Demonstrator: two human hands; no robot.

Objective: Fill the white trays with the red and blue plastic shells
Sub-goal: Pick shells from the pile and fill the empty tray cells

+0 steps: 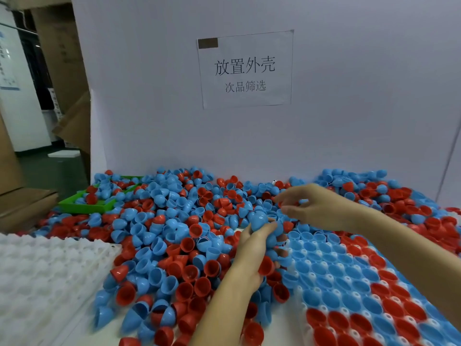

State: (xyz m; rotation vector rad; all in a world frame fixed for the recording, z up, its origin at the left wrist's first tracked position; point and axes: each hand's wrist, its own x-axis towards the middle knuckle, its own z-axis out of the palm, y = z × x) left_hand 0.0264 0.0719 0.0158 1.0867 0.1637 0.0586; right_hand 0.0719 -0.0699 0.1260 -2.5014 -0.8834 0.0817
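The white tray (321, 285) being filled lies at about four o'clock in the view, most of its cups already seated with blue and red shells; its far edge, near the hands, disappears under the loose heap (159, 236) that spreads from nine o'clock across to two. The left hand (254, 243) sits at the tray's far-left corner, fingers curled around a handful of blue shells (259, 221), with a red shell (267, 267) lodged near the heel of the palm. The right hand (316, 206) hovers at about one o'clock from it, thumb and forefinger drawn close together as if pinching; motion blur hides whether anything sits between them, so I cannot tell.

The likely trouble is the crowded left-hand grip: one shell slipping free could knock seated shells out of their cups or drop dome-up. Nested shells are another risk, since two stuck together could go into one cup unnoticed. With the heap spilling against the tray's edge, loose pieces can also slide onto filled rows.

A second white tray (45, 275), unfilled, waits at eight o'clock, and a green bin (87, 206) holding a few shells sits at ten.
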